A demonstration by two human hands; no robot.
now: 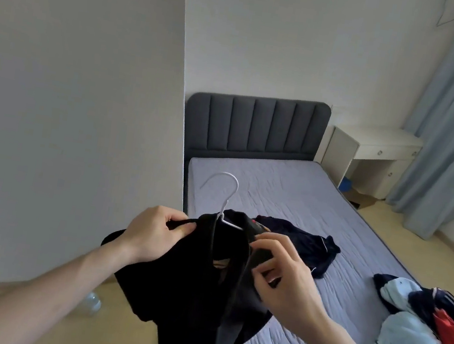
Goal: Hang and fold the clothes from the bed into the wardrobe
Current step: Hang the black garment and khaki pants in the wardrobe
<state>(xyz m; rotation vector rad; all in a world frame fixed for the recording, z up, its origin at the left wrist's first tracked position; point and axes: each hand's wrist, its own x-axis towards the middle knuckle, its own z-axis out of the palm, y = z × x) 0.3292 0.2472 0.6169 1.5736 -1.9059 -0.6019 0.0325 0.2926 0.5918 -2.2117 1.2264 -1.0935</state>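
Bed [289, 199] w/ clothes behind: left hand [151, 234] & right hand [278, 271] both pinching black top [202, 286], seating it on hanger [223, 197]. Next: straighten shoulders, carry to wardrobe.

- A black garment [202, 286] hangs between both hands, its collar gathered at the neck of a white hanger [223, 200] whose hook rises above the hands.
- A dark navy garment [312, 243] lies crumpled on the bed [291, 187] just beyond the right hand.
- A light-blue, navy and red pile of clothes [426, 328] lies right of the right hand.
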